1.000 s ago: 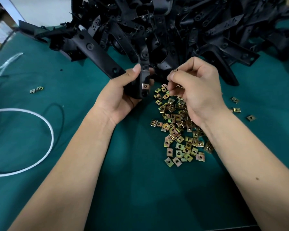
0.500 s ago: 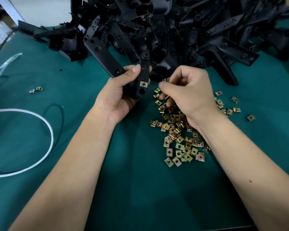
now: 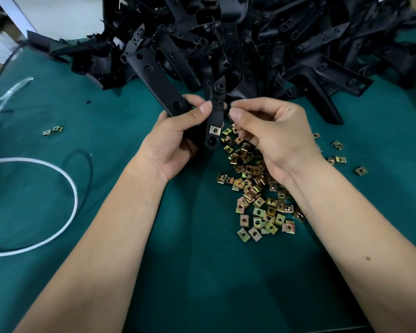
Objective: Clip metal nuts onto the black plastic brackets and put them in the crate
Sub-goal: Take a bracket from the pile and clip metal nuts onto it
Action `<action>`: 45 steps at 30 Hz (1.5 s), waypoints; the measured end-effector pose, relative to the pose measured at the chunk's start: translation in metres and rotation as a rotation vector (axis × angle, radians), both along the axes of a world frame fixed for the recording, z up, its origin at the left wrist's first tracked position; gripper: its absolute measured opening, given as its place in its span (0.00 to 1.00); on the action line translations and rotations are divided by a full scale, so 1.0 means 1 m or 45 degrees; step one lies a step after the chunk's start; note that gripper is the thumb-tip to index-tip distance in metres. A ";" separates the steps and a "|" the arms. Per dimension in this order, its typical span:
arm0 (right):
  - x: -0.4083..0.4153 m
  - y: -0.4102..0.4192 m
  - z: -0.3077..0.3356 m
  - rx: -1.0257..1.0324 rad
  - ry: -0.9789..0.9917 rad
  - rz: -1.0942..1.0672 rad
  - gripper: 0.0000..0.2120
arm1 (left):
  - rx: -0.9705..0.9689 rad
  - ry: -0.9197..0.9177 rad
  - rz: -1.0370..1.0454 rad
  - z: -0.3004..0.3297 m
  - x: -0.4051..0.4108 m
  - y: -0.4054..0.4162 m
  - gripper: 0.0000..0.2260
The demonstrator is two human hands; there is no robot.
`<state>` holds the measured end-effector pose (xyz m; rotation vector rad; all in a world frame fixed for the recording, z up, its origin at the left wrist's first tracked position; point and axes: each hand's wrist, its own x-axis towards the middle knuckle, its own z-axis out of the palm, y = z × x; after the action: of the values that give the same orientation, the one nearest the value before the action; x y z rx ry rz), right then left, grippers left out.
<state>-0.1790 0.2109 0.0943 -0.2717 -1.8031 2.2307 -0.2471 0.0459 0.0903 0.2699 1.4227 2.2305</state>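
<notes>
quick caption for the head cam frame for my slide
Left hand grips a black bracket with one metal nut clipped on; right hand pinches beside it above loose nuts.

A heap of brackets [image 3: 262, 44] fills the back of the worktop [image 3: 202, 272], and in front of it, right of centre, lies a spread of loose nuts [image 3: 257, 195] — a few strays [image 3: 339, 159] further right, two more [image 3: 53, 131] well apart on the left. The left hand [image 3: 175, 138] holds one bracket [image 3: 154, 78] just before the heap, a clipped nut [image 3: 214, 130] on its near end, with the right hand [image 3: 274, 138] beside it above the nuts. A cord loop [image 3: 58, 227] lies at the left — a strip [image 3: 7, 94] behind it.
</notes>
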 end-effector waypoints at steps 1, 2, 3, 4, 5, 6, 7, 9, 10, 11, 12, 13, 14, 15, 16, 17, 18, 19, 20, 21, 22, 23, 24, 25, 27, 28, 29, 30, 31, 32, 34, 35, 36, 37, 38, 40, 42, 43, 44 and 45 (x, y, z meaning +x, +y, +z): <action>0.000 0.001 0.001 -0.068 -0.002 -0.004 0.05 | -0.003 0.001 0.002 0.000 0.000 0.000 0.07; 0.000 0.001 0.002 -0.129 -0.009 -0.009 0.05 | -0.006 0.003 0.004 0.000 0.001 0.000 0.07; 0.001 0.002 0.002 -0.172 -0.020 -0.015 0.05 | -0.009 0.006 0.002 0.000 0.001 0.000 0.07; 0.001 0.002 0.003 -0.193 -0.034 -0.016 0.05 | -0.012 0.011 -0.004 0.000 0.000 -0.001 0.07; 0.001 0.002 0.003 -0.194 -0.049 -0.012 0.04 | -0.015 0.018 -0.013 -0.001 0.000 -0.001 0.07; 0.001 0.001 0.003 -0.181 -0.063 -0.005 0.04 | -0.017 0.025 -0.022 -0.002 -0.001 -0.001 0.07; 0.001 0.001 0.003 -0.167 -0.073 0.004 0.04 | -0.017 0.032 -0.030 -0.002 -0.001 -0.001 0.06; 0.002 -0.001 0.004 -0.171 -0.085 0.023 0.04 | -0.008 0.054 -0.046 -0.003 -0.001 -0.001 0.05; 0.002 -0.001 0.004 -0.192 -0.086 0.030 0.04 | -0.005 0.070 -0.058 -0.003 -0.001 -0.001 0.05; 0.002 0.000 0.005 -0.224 -0.086 0.034 0.04 | -0.007 0.086 -0.076 -0.003 -0.001 -0.001 0.05; 0.002 0.000 0.005 -0.260 -0.085 0.040 0.04 | -0.012 0.100 -0.096 -0.004 -0.001 -0.001 0.06; 0.002 0.001 0.006 -0.291 -0.084 0.049 0.04 | -0.016 0.107 -0.113 -0.004 -0.001 -0.002 0.06; 0.003 0.001 0.007 -0.306 -0.082 0.058 0.04 | -0.014 0.110 -0.123 -0.004 0.000 -0.002 0.06; 0.003 0.001 0.007 -0.304 -0.080 0.070 0.04 | -0.008 0.109 -0.126 -0.004 0.000 -0.002 0.06; 0.003 0.001 0.007 -0.295 -0.079 0.085 0.04 | 0.002 0.102 -0.122 -0.004 0.000 -0.002 0.07; 0.003 0.001 0.007 -0.293 -0.079 0.099 0.04 | 0.015 0.085 -0.109 -0.003 0.001 -0.002 0.06; 0.003 0.000 0.007 -0.299 -0.081 0.107 0.04 | 0.027 0.065 -0.090 -0.003 0.000 -0.002 0.06; 0.003 0.000 0.007 -0.312 -0.084 0.108 0.04 | 0.033 0.048 -0.072 -0.003 0.000 -0.002 0.05; 0.003 0.000 0.006 -0.322 -0.085 0.104 0.04 | 0.031 0.038 -0.061 -0.003 -0.001 -0.002 0.05; 0.003 0.001 0.006 -0.321 -0.083 0.101 0.04 | 0.021 0.038 -0.059 -0.003 -0.001 -0.002 0.06; 0.003 0.001 0.006 -0.310 -0.079 0.099 0.04 | 0.008 0.045 -0.065 -0.003 -0.001 -0.002 0.06; 0.003 0.001 0.006 -0.290 -0.075 0.100 0.04 | -0.002 0.055 -0.075 -0.003 -0.001 -0.002 0.06; 0.003 0.001 0.006 -0.268 -0.072 0.100 0.04 | -0.004 0.063 -0.085 -0.002 0.000 -0.003 0.06; 0.003 0.000 0.006 -0.251 -0.069 0.098 0.04 | -0.002 0.065 -0.090 -0.002 0.000 -0.003 0.06; 0.003 0.000 0.006 -0.239 -0.068 0.094 0.04 | 0.004 0.060 -0.088 -0.002 0.001 -0.003 0.06; 0.003 -0.001 0.006 -0.241 -0.068 0.091 0.04 | -0.003 0.062 -0.090 -0.002 0.000 -0.003 0.06; 0.003 -0.001 0.006 -0.248 -0.069 0.087 0.04 | -0.017 0.071 -0.097 -0.002 0.000 -0.003 0.06; 0.003 0.000 0.006 -0.261 -0.067 0.083 0.04 | -0.031 0.086 -0.110 -0.002 0.000 -0.003 0.06; 0.003 0.000 0.006 -0.280 -0.064 0.084 0.05 | -0.040 0.097 -0.127 -0.002 0.000 -0.003 0.06; 0.004 0.000 0.007 -0.302 -0.059 0.090 0.06 | -0.043 0.101 -0.141 -0.002 0.000 -0.003 0.06; 0.004 -0.001 0.006 -0.318 -0.046 0.111 0.07 | -0.043 0.088 -0.154 -0.001 0.000 -0.004 0.06; 0.004 -0.002 0.006 -0.310 -0.039 0.123 0.06 | -0.043 0.080 -0.160 -0.001 0.000 -0.004 0.06; 0.004 -0.002 0.006 -0.296 -0.033 0.131 0.06 | -0.046 0.076 -0.171 0.000 0.000 -0.005 0.06; 0.004 -0.002 0.006 -0.280 -0.023 0.135 0.05 | -0.051 0.076 -0.182 0.001 0.001 -0.005 0.06; 0.005 -0.003 0.005 -0.251 -0.008 0.133 0.07 | -0.060 0.078 -0.192 0.001 0.002 -0.005 0.06; 0.005 -0.001 0.004 -0.140 0.037 0.124 0.13 | -0.077 0.091 -0.205 0.002 0.003 -0.005 0.06; 0.005 0.001 0.004 0.002 0.093 0.117 0.15 | -0.099 0.103 -0.205 0.004 0.006 -0.004 0.06; 0.004 0.002 0.004 0.052 0.117 0.122 0.15 | -0.112 0.108 -0.201 0.004 0.007 -0.003 0.06; 0.004 0.003 0.005 0.079 0.136 0.130 0.15 | -0.126 0.116 -0.200 0.005 0.009 -0.001 0.06; 0.003 0.003 0.005 0.084 0.154 0.139 0.15 | -0.136 0.127 -0.195 0.006 0.010 0.000 0.06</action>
<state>-0.1755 0.2139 0.0994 -0.0251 -1.8639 2.2018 -0.2369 0.0455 0.0960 0.4442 1.5142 2.0359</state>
